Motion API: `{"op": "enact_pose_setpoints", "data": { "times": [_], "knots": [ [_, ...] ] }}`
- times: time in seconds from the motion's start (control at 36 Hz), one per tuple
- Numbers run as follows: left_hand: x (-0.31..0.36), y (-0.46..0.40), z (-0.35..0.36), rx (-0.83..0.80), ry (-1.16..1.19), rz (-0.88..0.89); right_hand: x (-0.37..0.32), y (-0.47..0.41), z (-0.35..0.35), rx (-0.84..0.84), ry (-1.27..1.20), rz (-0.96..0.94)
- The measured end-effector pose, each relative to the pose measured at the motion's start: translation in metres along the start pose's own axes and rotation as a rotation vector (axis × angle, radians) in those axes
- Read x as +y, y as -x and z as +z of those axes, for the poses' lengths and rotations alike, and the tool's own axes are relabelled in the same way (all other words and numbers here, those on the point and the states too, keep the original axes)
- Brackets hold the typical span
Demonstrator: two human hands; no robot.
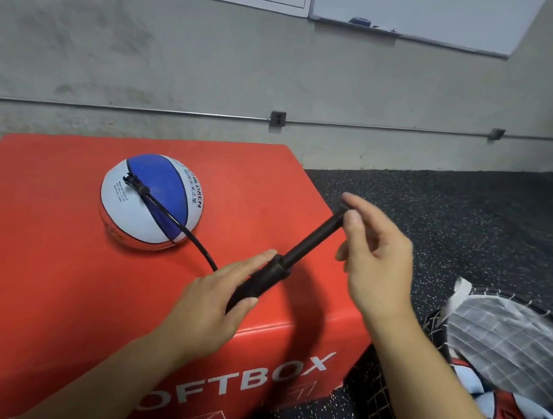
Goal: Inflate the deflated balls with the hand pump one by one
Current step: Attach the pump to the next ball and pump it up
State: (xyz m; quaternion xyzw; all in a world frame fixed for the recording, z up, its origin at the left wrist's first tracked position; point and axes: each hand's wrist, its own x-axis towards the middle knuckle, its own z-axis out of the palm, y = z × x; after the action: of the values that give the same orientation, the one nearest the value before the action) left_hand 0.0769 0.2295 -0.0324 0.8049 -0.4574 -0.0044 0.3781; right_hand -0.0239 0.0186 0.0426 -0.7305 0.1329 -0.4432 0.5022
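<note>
Ball (151,202), seemingly underinflated, on red box (39,251).

The box (56,253) front reads "OFTBOX" in white, its first letter hidden by an arm. The ball (151,203) shows "HILDREN" beside Chinese characters; its smaller print is illegible.

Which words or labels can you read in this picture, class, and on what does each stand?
"OFTBOX": white letters on the front of the red padded box; any letter before the O is hidden by the left hand's forearm.
"HILDREN": dark print on the blue, white and red ball; start cut off.
Other print on the ball: too small to read.
</note>
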Motion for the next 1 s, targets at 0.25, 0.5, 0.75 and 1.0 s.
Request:
{"op": "enact_pose_setpoints", "data": {
  "times": [0.25, 0.5, 0.75, 1.0],
  "knots": [
    [0.005, -0.002, 0.005, -0.014, -0.093, 0.031, 0.001, -0.01, -0.033, 0.116, -0.031, 0.008],
    [0.001, 0.002, 0.002, -0.005, -0.06, 0.007, 0.005, 0.004, -0.005, 0.044, -0.016, 0.019],
    [-0.008, 0.002, -0.001, 0.03, 0.034, -0.051, 0.009, 0.028, 0.036, -0.103, -0.019, 0.021],
    [-0.011, 0.0, 0.0, 0.003, 0.087, -0.057, 0.021, 0.044, 0.046, -0.196, 0.048, 0.041]
  ]
}}
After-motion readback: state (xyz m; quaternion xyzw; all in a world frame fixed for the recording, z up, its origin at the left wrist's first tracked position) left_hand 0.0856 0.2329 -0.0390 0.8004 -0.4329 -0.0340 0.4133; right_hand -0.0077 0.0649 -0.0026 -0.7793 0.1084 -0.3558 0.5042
